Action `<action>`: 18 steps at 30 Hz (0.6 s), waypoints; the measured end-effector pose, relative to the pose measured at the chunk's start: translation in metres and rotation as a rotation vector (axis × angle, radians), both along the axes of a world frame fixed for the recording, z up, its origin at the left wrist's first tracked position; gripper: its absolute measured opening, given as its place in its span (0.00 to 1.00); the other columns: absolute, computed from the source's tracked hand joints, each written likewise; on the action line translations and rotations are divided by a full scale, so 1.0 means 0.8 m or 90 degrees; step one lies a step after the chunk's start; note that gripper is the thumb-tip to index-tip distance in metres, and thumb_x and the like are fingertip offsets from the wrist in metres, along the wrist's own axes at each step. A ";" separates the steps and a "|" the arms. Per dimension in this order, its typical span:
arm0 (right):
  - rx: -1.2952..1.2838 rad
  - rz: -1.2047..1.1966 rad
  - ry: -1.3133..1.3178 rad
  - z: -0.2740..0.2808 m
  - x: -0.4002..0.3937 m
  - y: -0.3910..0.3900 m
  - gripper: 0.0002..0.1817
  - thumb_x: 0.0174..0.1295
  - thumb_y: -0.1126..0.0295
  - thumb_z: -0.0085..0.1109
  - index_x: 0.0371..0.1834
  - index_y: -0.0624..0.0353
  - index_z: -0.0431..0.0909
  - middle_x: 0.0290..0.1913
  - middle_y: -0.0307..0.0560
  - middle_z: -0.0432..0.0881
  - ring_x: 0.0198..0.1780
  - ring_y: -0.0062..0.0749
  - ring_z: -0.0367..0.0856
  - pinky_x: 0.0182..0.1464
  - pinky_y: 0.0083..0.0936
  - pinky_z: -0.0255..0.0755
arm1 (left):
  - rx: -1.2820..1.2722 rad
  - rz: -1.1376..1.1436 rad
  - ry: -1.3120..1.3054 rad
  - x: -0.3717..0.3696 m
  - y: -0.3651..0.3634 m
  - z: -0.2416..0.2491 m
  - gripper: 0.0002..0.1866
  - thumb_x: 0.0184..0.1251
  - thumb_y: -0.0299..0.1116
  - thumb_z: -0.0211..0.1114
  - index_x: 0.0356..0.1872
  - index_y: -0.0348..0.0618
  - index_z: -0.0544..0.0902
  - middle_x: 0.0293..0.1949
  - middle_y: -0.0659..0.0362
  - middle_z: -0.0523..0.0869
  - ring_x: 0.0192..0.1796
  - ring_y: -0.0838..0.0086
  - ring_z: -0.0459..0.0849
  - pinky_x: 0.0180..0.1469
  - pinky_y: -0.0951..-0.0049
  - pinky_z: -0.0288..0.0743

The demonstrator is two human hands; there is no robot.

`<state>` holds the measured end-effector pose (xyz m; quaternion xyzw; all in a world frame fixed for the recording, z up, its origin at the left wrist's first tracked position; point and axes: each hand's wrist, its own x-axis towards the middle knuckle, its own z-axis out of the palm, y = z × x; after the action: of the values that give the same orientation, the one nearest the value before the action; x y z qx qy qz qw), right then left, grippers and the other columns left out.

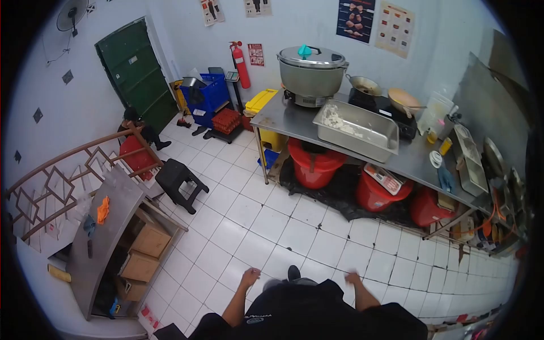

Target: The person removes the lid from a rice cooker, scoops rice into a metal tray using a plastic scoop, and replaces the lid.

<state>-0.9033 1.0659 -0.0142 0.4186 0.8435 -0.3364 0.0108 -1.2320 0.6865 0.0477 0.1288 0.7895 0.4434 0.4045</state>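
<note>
My left hand (250, 277) hangs in front of my body over the white tiled floor (238, 226), touching nothing. Its fingers look loosely curled, and no object shows in it. On the other side, my right hand (353, 278) is also away from everything, blurred by motion, so its fingers cannot be made out. The steel table (283, 123) ahead bears a large rice cooker (313, 73) with a teal cloth (305, 50) on its lid. Beside the cooker sits a deep metal tray (379, 144) with white residue inside.
Red buckets (313, 170) stand beneath the table. A black stool (180, 184) is on the floor to the left, near a metal counter (105, 243) holding cardboard boxes (150, 240). A person (130, 120) sits by the green door (136, 73). Blue crates (208, 96) stand against the wall.
</note>
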 end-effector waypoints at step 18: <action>0.380 -0.273 0.370 0.725 -0.908 0.657 0.33 0.57 0.52 0.57 0.60 0.62 0.63 0.48 0.72 0.79 0.53 0.61 0.78 0.55 0.49 0.70 | -0.092 0.145 0.293 -0.547 0.379 0.080 0.21 0.64 0.45 0.54 0.32 0.32 0.82 0.29 0.48 0.84 0.35 0.63 0.83 0.40 0.62 0.75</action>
<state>-1.6294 1.5919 0.5656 0.4570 0.7658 -0.1771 -0.4164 -1.6695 0.9893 0.1113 0.1076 0.8996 0.3878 0.1696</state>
